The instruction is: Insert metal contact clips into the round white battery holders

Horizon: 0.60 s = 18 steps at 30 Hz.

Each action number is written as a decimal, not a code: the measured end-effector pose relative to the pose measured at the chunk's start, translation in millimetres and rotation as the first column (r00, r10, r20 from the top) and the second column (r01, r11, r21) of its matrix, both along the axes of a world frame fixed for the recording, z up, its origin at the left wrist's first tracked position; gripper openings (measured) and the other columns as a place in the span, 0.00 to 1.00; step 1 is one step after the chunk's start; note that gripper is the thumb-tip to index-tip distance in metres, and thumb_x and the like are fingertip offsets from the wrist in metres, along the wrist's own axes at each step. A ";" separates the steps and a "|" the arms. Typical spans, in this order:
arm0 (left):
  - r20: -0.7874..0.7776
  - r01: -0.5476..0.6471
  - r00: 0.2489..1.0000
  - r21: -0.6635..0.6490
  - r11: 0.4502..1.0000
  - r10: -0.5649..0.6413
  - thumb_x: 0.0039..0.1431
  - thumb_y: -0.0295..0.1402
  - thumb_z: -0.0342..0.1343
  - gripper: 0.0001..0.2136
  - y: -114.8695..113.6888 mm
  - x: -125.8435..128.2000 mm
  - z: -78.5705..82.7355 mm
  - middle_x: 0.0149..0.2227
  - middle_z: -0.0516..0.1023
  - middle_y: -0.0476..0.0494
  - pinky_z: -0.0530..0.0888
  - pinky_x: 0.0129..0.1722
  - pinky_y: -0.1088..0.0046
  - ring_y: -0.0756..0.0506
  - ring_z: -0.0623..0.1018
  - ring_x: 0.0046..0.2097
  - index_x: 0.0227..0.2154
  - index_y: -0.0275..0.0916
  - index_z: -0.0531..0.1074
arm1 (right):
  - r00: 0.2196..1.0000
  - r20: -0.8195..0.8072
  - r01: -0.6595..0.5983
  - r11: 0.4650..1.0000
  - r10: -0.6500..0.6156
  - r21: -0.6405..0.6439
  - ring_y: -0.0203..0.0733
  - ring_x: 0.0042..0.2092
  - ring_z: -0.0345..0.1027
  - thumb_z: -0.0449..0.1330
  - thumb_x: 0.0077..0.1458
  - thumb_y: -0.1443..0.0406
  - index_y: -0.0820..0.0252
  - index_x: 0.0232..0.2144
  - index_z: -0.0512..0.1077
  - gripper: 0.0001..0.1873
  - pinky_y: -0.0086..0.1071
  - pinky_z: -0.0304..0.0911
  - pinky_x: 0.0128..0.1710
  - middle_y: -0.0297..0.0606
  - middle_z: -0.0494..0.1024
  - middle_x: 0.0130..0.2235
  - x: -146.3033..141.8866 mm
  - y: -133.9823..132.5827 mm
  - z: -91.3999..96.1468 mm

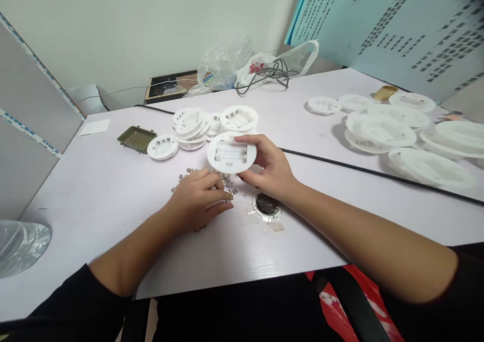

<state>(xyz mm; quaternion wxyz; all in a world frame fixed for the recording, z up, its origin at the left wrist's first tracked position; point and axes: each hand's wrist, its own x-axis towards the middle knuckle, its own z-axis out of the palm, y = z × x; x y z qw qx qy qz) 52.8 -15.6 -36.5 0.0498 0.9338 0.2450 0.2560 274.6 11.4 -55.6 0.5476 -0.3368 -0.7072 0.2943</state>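
My right hand (268, 165) is shut on the edge of a round white plastic battery holder (230, 153), its empty cell slots facing up. My left hand (198, 201) lies curled over a scattered pile of small metal battery contacts (224, 178) on the white table (113, 221). Its fingertips are among the pieces, and I cannot tell whether they pinch one. Near both hands, a round dark disc in clear plastic (266, 206) lies on the table. Several similar white holders (191, 127) stand stacked just beyond.
An olive-green box (136, 138) and a white holder (162, 147) lie left of the stack. A second table carries several large white round parts (380, 131). A black cable (264, 74) and plastic bags (223, 67) sit at the back.
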 end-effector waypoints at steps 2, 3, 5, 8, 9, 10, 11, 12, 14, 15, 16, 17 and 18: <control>0.003 0.011 1.000 0.032 0.999 -0.011 0.68 0.35 0.59 0.07 -1.5 -0.2 -0.1 0.34 0.78 0.44 0.69 0.36 0.68 0.45 0.72 0.37 0.39 0.39 0.81 | 1.000 0.006 -0.021 0.999 0.021 0.028 0.51 0.54 0.74 0.65 0.48 0.68 0.53 0.52 0.70 0.27 0.42 0.78 0.45 0.40 0.78 0.50 0.1 -1.8 1.4; -0.005 0.015 1.000 0.047 0.999 -0.015 0.68 0.35 0.60 0.07 -2.3 -0.7 -0.2 0.34 0.78 0.44 0.69 0.36 0.68 0.45 0.72 0.37 0.38 0.39 0.81 | 0.999 0.009 -0.033 0.998 0.032 0.049 0.51 0.54 0.74 0.65 0.48 0.68 0.52 0.52 0.70 0.27 0.42 0.78 0.46 0.40 0.78 0.50 0.1 -2.9 2.1; -0.032 0.045 0.999 0.061 0.997 -0.043 0.67 0.35 0.60 0.07 -4.0 -2.1 -0.2 0.33 0.78 0.45 0.68 0.36 0.67 0.45 0.73 0.37 0.35 0.40 0.81 | 0.998 0.026 -0.052 0.995 0.050 0.088 0.51 0.53 0.75 0.65 0.50 0.68 0.52 0.53 0.70 0.27 0.42 0.78 0.45 0.41 0.78 0.50 0.1 -4.9 3.4; -0.061 0.071 0.996 0.033 0.997 -0.069 0.66 0.34 0.62 0.06 -6.9 -4.0 1.5 0.33 0.78 0.47 0.68 0.37 0.68 0.46 0.73 0.36 0.34 0.41 0.81 | 0.995 0.059 -0.084 0.988 0.077 0.133 0.50 0.51 0.77 0.65 0.51 0.68 0.51 0.55 0.69 0.28 0.41 0.78 0.44 0.41 0.79 0.48 -0.2 -6.1 4.1; -0.074 0.081 0.994 0.023 0.996 -0.079 0.65 0.34 0.63 0.05 -7.9 -4.4 2.6 0.33 0.79 0.47 0.69 0.38 0.68 0.46 0.73 0.36 0.34 0.41 0.81 | 0.995 0.066 -0.090 0.985 0.081 0.146 0.50 0.50 0.77 0.65 0.51 0.68 0.51 0.55 0.68 0.28 0.40 0.78 0.44 0.41 0.79 0.48 -0.3 -6.0 4.0; -0.088 0.092 0.992 0.013 0.996 -0.090 0.65 0.34 0.63 0.04 -8.9 -4.7 3.9 0.34 0.79 0.47 0.69 0.39 0.67 0.46 0.73 0.36 0.34 0.41 0.81 | 0.994 0.072 -0.091 0.984 0.081 0.155 0.49 0.50 0.77 0.65 0.52 0.68 0.51 0.55 0.68 0.28 0.40 0.78 0.44 0.41 0.79 0.48 -0.3 -5.7 3.9; -0.105 0.106 0.989 0.002 0.994 -0.105 0.64 0.34 0.64 0.04 -9.8 -4.8 5.1 0.35 0.79 0.47 0.69 0.40 0.67 0.46 0.73 0.37 0.35 0.41 0.81 | 0.994 0.077 -0.091 0.983 0.079 0.160 0.49 0.50 0.77 0.65 0.51 0.68 0.51 0.55 0.68 0.28 0.40 0.78 0.43 0.41 0.79 0.48 -0.3 -5.4 3.8; -0.122 0.122 0.985 -0.009 0.992 -0.123 0.64 0.34 0.64 0.03 -10.3 -4.8 6.1 0.35 0.79 0.47 0.70 0.41 0.68 0.46 0.73 0.37 0.35 0.41 0.81 | 0.994 0.079 -0.088 0.983 0.076 0.160 0.49 0.50 0.77 0.65 0.51 0.68 0.52 0.55 0.68 0.28 0.40 0.78 0.43 0.41 0.79 0.48 -0.2 -5.1 3.7; -0.150 0.153 0.976 -0.029 0.988 -0.156 0.64 0.35 0.64 0.04 -10.2 -5.0 7.2 0.35 0.79 0.47 0.70 0.40 0.68 0.46 0.74 0.37 0.36 0.42 0.81 | 0.996 0.070 -0.071 0.987 0.061 0.143 0.49 0.50 0.76 0.65 0.51 0.68 0.52 0.54 0.69 0.27 0.39 0.77 0.41 0.42 0.79 0.48 0.0 -4.7 3.7; -0.149 0.154 0.977 -0.023 0.988 -0.156 0.65 0.36 0.63 0.05 -9.5 -5.3 7.1 0.34 0.79 0.47 0.70 0.39 0.68 0.46 0.74 0.36 0.37 0.42 0.81 | 0.997 0.056 -0.055 0.991 0.048 0.126 0.49 0.49 0.76 0.65 0.51 0.68 0.52 0.54 0.69 0.27 0.39 0.77 0.40 0.42 0.79 0.49 0.1 -4.5 3.7; -0.133 0.138 0.982 0.000 0.990 -0.137 0.66 0.37 0.62 0.06 -8.3 -5.6 6.5 0.33 0.78 0.46 0.70 0.37 0.68 0.46 0.73 0.36 0.37 0.41 0.80 | 0.999 0.041 -0.036 0.994 0.032 0.101 0.50 0.49 0.76 0.65 0.50 0.68 0.53 0.53 0.69 0.26 0.39 0.77 0.39 0.42 0.78 0.49 0.1 -4.3 3.8; -0.107 0.103 0.989 0.030 0.994 -0.099 0.68 0.38 0.60 0.08 -6.9 -6.0 5.6 0.32 0.78 0.46 0.69 0.35 0.68 0.46 0.73 0.35 0.38 0.40 0.80 | 1.000 0.028 -0.015 0.998 0.013 0.065 0.50 0.49 0.76 0.65 0.50 0.67 0.53 0.53 0.70 0.26 0.39 0.77 0.37 0.42 0.78 0.50 0.0 -4.1 3.9; -0.075 0.048 0.996 0.062 0.997 -0.043 0.69 0.38 0.58 0.09 -5.3 -6.5 4.4 0.31 0.77 0.46 0.69 0.33 0.68 0.46 0.72 0.34 0.39 0.40 0.80 | 1.000 0.017 0.007 1.000 -0.007 0.024 0.49 0.48 0.75 0.65 0.49 0.67 0.53 0.52 0.70 0.26 0.38 0.77 0.35 0.42 0.77 0.51 -0.2 -3.8 4.0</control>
